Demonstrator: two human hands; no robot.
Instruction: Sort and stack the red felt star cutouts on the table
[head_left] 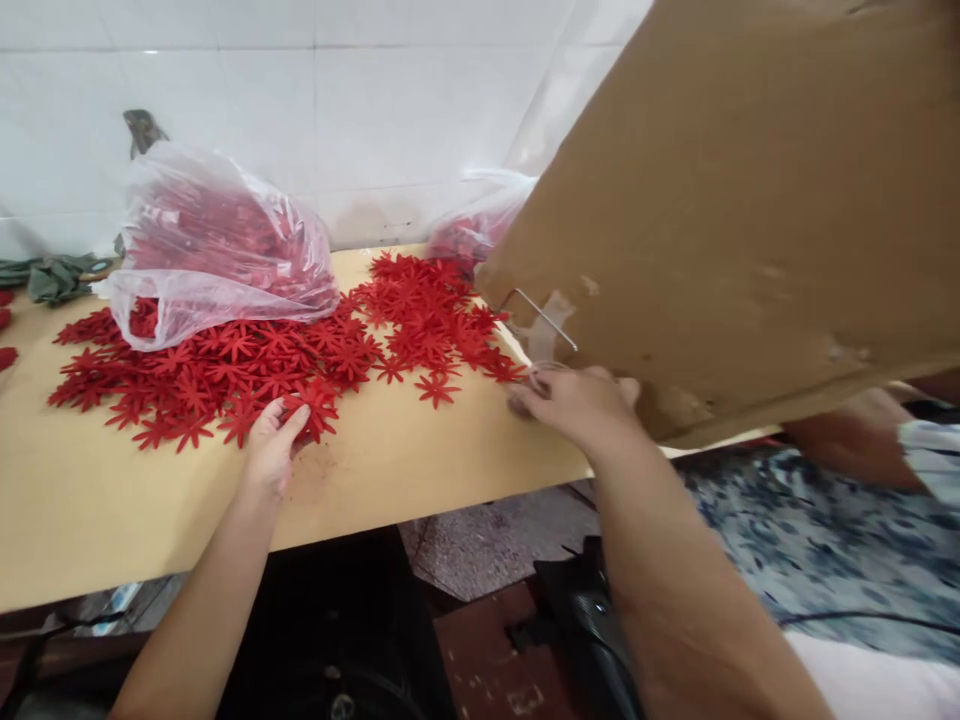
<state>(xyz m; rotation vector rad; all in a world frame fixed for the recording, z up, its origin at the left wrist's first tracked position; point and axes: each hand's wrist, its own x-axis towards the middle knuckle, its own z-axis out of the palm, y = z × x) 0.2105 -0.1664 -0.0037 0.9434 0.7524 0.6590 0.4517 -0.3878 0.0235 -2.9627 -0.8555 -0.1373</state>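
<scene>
My left hand point(279, 440) pinches a red flower-shaped cutout point(316, 408) with narrow petals between thumb and fingers. It is at the front edge of a heap of similar red cutouts point(232, 365) spread on the table. My right hand point(581, 405) is at the lower left corner of a large brown cardboard sheet or box side point(735, 220). Its fingers are curled together, and what is in them is hard to make out. Just above those fingers, a bent metal wire point(551, 322) sticks out against the cardboard, beside a strip of clear tape.
A clear plastic bag point(225, 240) full of red pieces rests on the heap, and another bag point(480, 220) stands behind. Dark green cloth pieces point(60, 278) lie far left. Another person's arm point(855, 440) is at the right, below the cardboard. A tiled wall point(375, 110) backs the table point(390, 450).
</scene>
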